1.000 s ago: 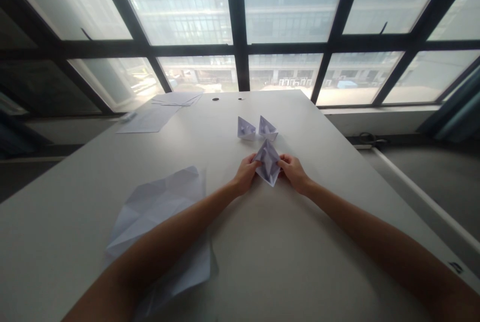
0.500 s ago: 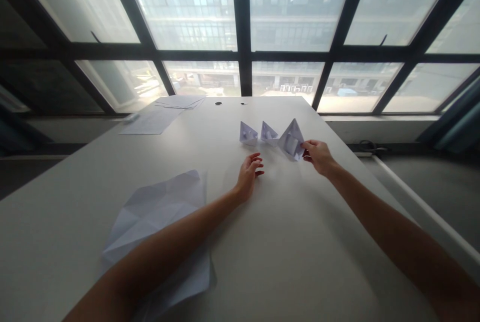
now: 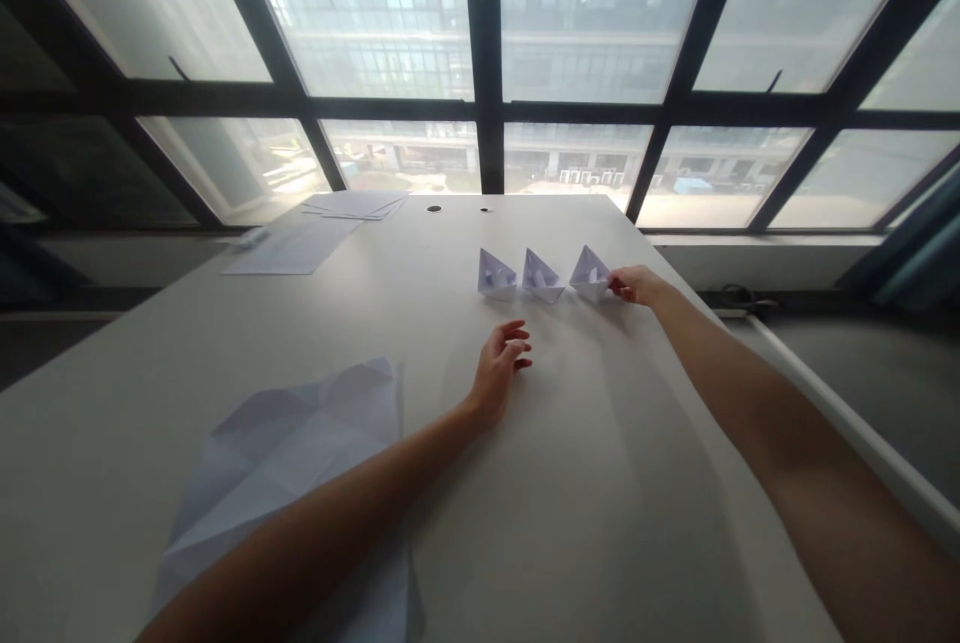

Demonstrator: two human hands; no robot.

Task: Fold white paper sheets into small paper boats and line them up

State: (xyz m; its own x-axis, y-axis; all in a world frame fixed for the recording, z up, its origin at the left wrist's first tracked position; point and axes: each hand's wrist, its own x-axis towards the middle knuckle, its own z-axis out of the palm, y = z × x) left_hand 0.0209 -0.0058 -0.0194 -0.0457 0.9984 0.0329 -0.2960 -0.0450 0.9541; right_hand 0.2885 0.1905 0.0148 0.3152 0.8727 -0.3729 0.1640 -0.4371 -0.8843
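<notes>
"Where did you see the right hand [image 3: 631, 285]?"

"At one o'clock from the wearer, fingertips pinched on the right-hand corner of the right paper boat [image 3: 589, 273], which sat upright on the white table [image 3: 525, 483]."

"And the others?"

"In a row with it. The middle paper boat [image 3: 541, 276] sat just beside it at nine o'clock, and the left paper boat [image 3: 496, 275] came next, near the wearer's twelve."

"What about the left hand [image 3: 495, 368]?"

"Released: its fingers were parted and loosely curled, at seven o'clock from the middle boat and apart from it. The forearm crossed in front of a creased sheet [image 3: 300, 443] at the wearer's ten o'clock."

"Anything farther off?"

"Flat papers [image 3: 300, 245] lay at eleven, toward the far edge."
</notes>
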